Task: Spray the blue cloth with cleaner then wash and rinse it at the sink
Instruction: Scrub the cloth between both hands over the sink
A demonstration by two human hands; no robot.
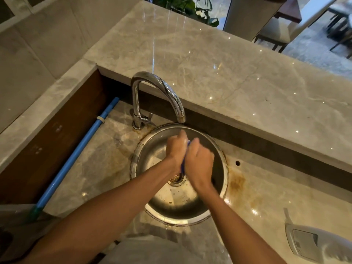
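Both hands pressing blue cloth, lengthwise away, over sink

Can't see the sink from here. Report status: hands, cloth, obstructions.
Left hand and right hand both clenched on blue cloth, over sink below faucet. Cloth mostly hidden between palms. Nothing in the way.
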